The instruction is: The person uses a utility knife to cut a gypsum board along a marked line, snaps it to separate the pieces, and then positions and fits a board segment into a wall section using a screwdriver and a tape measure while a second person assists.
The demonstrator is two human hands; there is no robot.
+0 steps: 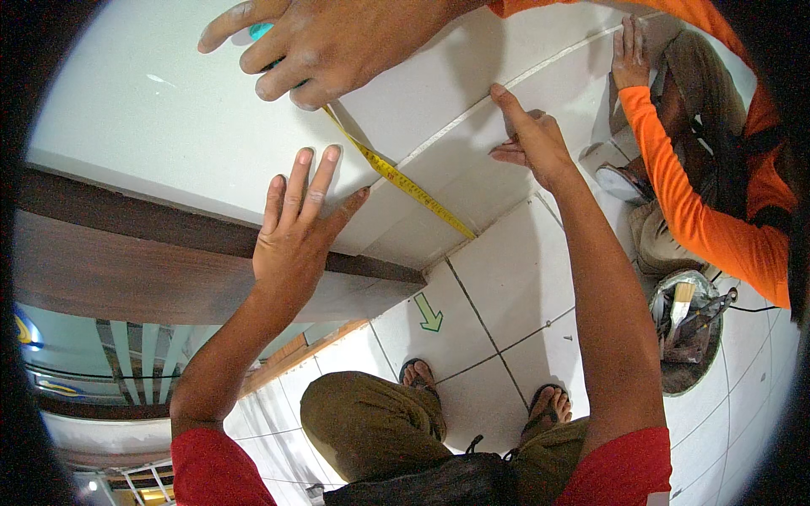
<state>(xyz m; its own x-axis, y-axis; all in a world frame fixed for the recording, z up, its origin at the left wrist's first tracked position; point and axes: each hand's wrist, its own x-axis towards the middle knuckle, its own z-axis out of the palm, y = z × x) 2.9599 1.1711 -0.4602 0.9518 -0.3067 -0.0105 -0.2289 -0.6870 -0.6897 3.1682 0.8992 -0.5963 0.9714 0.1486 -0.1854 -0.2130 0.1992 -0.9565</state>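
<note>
My left hand [291,223] rests with fingers spread on a white panel [194,135], close to its dark brown edge. My right hand [536,139] is at a pale raised seam [472,112], thumb stretched out and fingers apart; whether it presses on the surface I cannot tell. Between my hands a yellow measuring tape [413,192] crosses the seam and reaches down to the tiled floor's edge. Another person's hand [337,51] at the top is closed around a teal thing, mostly hidden, where the tape's upper end disappears.
A person in orange sleeves [675,169] crouches at the right, one hand [630,55] on the panel. Near them stands a bucket [692,358] with a paintbrush [679,308] and tools. A dark wooden ledge [143,253] runs along the left. A green arrow [429,313] marks the floor tiles.
</note>
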